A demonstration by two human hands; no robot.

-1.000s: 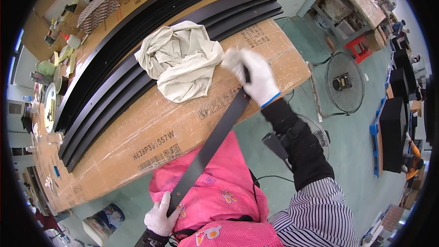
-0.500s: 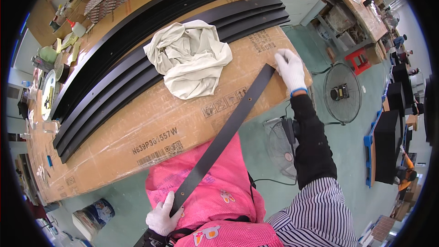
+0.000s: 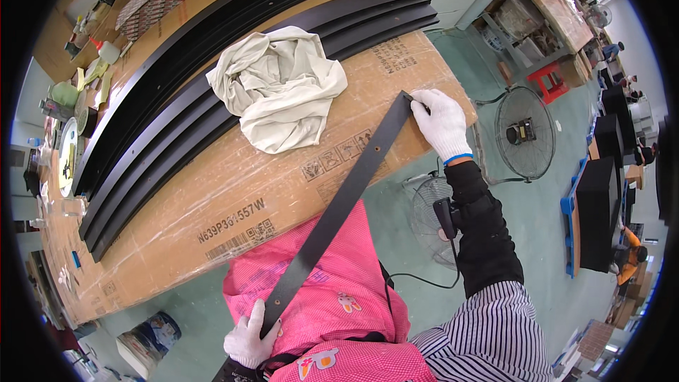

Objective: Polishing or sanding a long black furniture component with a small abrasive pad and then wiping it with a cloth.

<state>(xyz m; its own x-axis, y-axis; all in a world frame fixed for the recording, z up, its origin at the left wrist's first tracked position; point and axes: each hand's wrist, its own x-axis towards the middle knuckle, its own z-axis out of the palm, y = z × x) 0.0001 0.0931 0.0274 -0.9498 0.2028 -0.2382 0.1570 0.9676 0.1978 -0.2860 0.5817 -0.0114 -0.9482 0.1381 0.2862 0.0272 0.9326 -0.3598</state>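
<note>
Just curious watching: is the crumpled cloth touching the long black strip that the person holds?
Apart. In the head view, bare cardboard shows between the cloth and the strip.

White gloves, striped sleeve, black armguard, seemingly pink apron.

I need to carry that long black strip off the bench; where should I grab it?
Grip the black strip at both ends, as the left hand and right hand do, closing over its narrow edges from the sides: it is long, flat and thin.
</note>
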